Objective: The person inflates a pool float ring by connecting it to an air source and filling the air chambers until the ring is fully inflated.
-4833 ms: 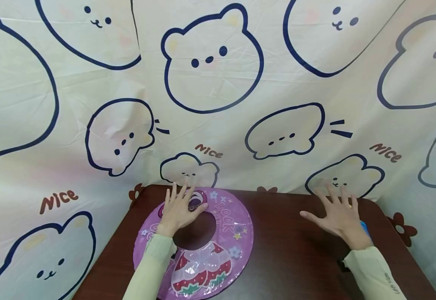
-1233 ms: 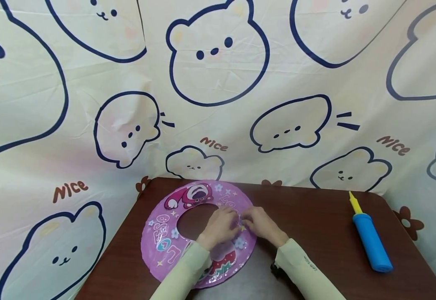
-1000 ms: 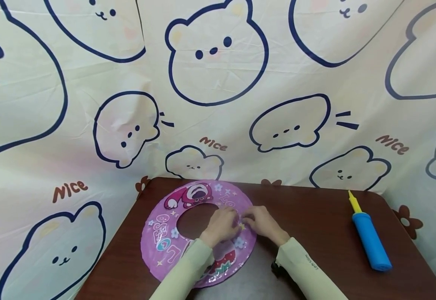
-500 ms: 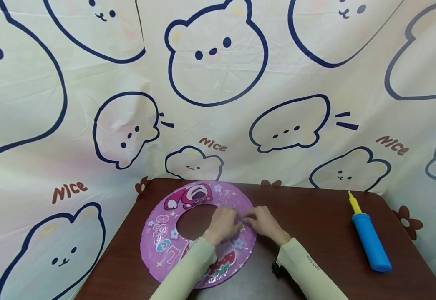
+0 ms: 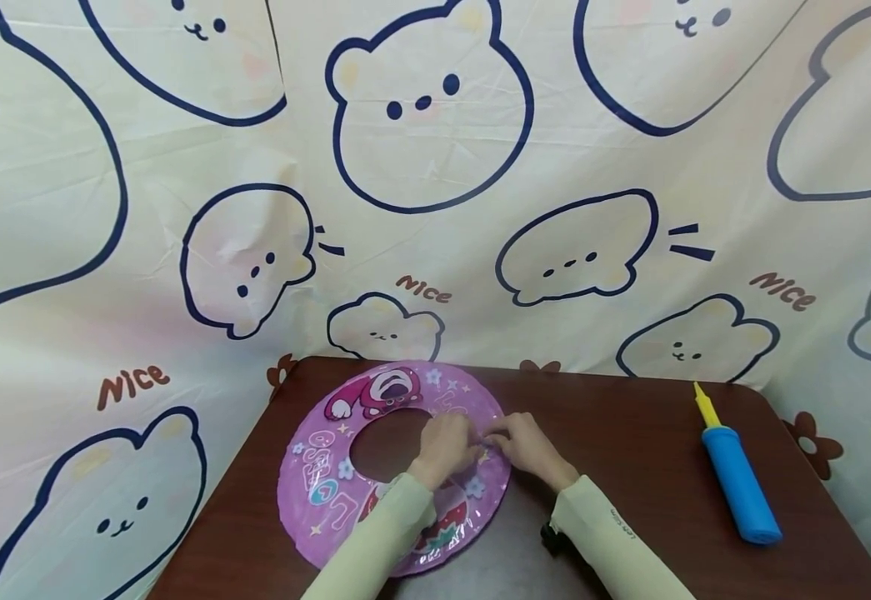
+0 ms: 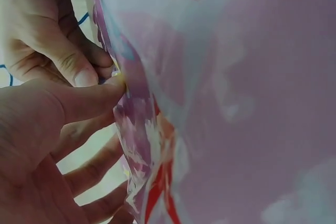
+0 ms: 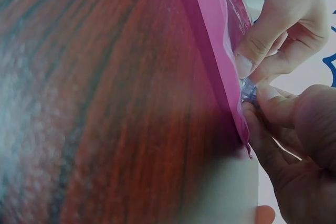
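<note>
A purple printed swim ring (image 5: 315,467) lies flat on the left part of the dark brown table. Both hands meet on its right side, fingertips close together. A small clear bluish air valve (image 7: 249,93) shows between them in the right wrist view. My right hand (image 5: 528,450) pinches the valve with thumb and fingers, coming from the right. From the ring's hole side, my left hand (image 5: 446,446) pinches at the valve's base. In the left wrist view, the left hand's other fingers (image 6: 94,171) spread behind the glossy vinyl.
A blue hand pump (image 5: 743,483) with a yellow nozzle lies at the right of the brown table (image 5: 615,417). A cream curtain (image 5: 420,250) with bear drawings hangs behind the table and along both sides.
Several seconds ago both hands were spread apart, left over the ring, right above the pump. Since then both came together at the valve. Over the last second they hold nearly still.
</note>
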Demonstrator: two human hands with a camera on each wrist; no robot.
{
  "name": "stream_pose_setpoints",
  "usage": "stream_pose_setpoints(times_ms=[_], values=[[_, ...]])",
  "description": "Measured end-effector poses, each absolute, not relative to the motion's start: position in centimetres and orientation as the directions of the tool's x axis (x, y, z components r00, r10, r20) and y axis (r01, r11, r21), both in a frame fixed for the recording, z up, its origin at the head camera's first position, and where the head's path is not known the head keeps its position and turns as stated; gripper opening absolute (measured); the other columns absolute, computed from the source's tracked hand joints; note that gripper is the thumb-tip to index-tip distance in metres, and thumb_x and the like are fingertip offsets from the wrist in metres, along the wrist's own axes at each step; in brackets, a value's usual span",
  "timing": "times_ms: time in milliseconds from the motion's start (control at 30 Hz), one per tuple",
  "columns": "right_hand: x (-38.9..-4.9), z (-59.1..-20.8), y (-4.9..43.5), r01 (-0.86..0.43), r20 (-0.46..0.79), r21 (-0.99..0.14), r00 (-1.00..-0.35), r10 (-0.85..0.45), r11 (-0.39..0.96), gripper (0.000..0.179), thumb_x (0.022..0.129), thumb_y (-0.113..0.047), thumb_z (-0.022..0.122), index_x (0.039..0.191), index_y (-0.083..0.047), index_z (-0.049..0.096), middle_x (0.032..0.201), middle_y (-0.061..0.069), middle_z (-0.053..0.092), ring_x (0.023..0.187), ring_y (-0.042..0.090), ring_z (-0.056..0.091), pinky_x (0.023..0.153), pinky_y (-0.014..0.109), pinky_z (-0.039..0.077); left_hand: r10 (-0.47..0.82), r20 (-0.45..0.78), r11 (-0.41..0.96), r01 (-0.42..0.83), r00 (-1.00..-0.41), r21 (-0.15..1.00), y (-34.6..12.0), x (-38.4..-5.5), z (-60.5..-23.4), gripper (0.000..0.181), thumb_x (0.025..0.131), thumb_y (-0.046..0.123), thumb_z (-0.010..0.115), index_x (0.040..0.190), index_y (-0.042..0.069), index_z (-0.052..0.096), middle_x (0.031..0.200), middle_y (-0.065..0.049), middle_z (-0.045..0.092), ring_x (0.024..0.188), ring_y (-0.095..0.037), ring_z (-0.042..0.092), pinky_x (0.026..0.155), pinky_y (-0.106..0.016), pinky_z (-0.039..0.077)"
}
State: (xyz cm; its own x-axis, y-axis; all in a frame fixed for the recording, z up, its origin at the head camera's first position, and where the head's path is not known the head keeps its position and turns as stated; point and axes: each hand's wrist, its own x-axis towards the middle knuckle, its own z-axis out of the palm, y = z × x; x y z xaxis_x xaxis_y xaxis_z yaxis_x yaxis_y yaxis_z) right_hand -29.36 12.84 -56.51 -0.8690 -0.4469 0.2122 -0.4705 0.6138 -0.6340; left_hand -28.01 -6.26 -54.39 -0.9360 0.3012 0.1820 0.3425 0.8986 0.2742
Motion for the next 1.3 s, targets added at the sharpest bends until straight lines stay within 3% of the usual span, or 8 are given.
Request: stream_pose_setpoints(times_ms=[333,733,933,1300], values=[[-29.4,-56.7,13.0,-0.466,0.199,-0.652,-0.866,-0.458,0.598,0.018,0.099,-0.005,0.073,0.108,-0.015,0.085,0.084,-0.006,0.076,0.063,0.003,0.058,0.06,0.023,0.051,0.263,0.109,0.909,0.284,-0.959,0.304,-6.0,-27.5,-53.8,0.02,0.081,0.034,0.092,0.078,0.019,0.078,0.079,0.005,0.069,0.073,-0.021,0.065,0.072,-0.041,0.054],[-29.5,-57.2,13.3,-0.439,0.186,-0.685,-0.877,-0.443,0.582,0.017,0.1,-0.007,0.073,0.111,-0.014,0.084,0.084,-0.006,0.075,0.063,0.005,0.06,0.062,0.024,0.053,0.23,0.066,0.916,0.239,-0.971,0.322,-5.8,-27.4,-53.4,0.02,0.08,0.036,0.093,0.076,0.022,0.079,0.082,0.006,0.07,0.075,-0.023,0.067,0.071,-0.043,0.056],[-29.6,-57.5,13.5,-0.44,0.206,-0.706,-0.877,-0.435,0.554,0.014,0.101,-0.009,0.072,0.101,-0.017,0.084,0.078,-0.008,0.069,0.066,0.005,0.058,0.064,0.024,0.052,0.232,0.052,0.912,0.236,-0.971,0.335,-5.9,-27.4,-53.7,0.017,0.081,0.034,0.092,0.078,0.022,0.081,0.086,0.006,0.071,0.076,-0.022,0.068,0.072,-0.044,0.057],[-29.8,-57.2,13.6,-0.428,0.218,-0.712,-0.888,-0.404,0.556,0.009,0.099,-0.009,0.075,0.103,-0.014,0.08,0.093,-0.006,0.076,0.083,0.007,0.067,0.077,0.027,0.058,0.229,0.045,0.899,0.229,-0.972,0.374,-6.0,-27.8,-53.3,0.016,0.08,0.03,0.092,0.078,0.021,0.08,0.082,0.007,0.071,0.073,-0.019,0.066,0.07,-0.042,0.056]])
